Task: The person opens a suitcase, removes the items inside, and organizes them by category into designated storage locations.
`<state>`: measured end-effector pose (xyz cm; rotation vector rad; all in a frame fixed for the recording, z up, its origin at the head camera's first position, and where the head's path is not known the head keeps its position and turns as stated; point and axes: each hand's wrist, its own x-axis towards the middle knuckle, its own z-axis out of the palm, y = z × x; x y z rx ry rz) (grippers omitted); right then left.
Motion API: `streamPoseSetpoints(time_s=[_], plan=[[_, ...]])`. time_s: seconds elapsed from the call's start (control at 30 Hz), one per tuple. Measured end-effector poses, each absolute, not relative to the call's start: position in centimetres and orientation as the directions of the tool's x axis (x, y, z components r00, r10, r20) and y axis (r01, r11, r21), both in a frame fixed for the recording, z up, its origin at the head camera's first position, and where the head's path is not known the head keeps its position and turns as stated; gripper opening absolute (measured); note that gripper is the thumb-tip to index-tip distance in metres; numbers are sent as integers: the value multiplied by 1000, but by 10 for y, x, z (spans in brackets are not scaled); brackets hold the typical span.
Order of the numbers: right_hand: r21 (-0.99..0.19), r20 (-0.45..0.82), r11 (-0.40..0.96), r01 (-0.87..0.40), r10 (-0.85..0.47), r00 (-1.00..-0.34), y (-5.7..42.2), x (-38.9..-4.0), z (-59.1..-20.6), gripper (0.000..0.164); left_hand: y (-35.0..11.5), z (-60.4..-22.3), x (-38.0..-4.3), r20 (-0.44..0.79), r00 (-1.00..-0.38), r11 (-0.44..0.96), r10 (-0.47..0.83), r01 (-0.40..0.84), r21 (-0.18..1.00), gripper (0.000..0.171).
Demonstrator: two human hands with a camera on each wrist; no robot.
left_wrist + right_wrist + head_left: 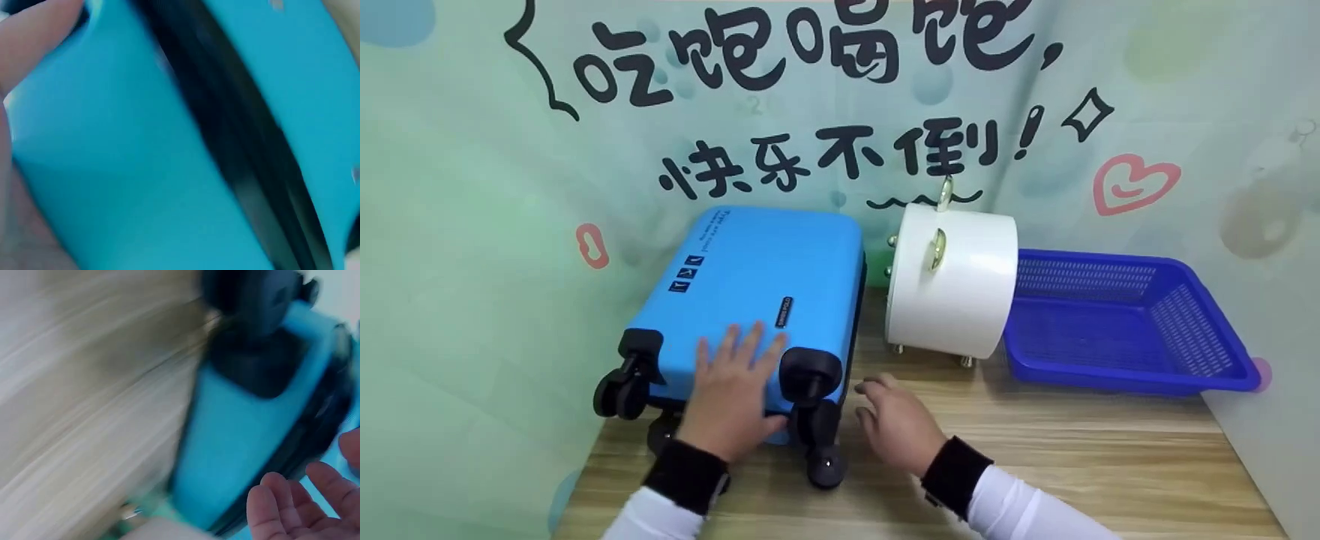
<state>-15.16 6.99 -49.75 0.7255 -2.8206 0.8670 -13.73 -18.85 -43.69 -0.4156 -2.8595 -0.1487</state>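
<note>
Blue suitcase (780,262) is lying at ten o'clock on the bench (1125,442), the left hand (731,397) apparently steadying it with fingers spread wide, while the right hand (901,424) is hovering at its four o'clock, fingers loose and empty, probably needing firm side contact next.

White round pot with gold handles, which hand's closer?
Right: the right hand is in front of the pot; the left hand is farther left, on the blue hard-shell suitcase.
</note>
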Motion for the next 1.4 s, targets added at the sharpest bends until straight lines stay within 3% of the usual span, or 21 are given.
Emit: streamPoseSetpoints(time_s=[0.27, 0.4, 0.53, 0.8, 1.0, 1.4], plan=[[-482, 205, 723, -495, -456, -866, 82, -161, -515, 41, -150, -452, -151, 456, -718, 848, 527, 482, -220, 74], [-486, 200, 720, -496, -461, -865, 79, -159, -515, 47, -149, -457, -156, 492, -678, 835, 546, 486, -258, 57], [-489, 187, 716, -498, -472, -861, 75, -156, -514, 57, -150, -458, -157, 526, -650, 831, 548, 490, -261, 54], [-508, 173, 685, -523, -514, -841, 69, -150, -519, 74, -154, -439, -161, 644, -583, 837, 495, 518, -176, 45], [-456, 199, 670, -586, -565, -801, 67, -148, -522, 71, -171, -407, -165, 731, -566, 846, 382, 533, -29, 44], [-457, 138, 701, -548, -553, -822, 66, -148, -517, 65, -222, -352, -168, 835, -548, 788, 41, 532, 310, 47]])
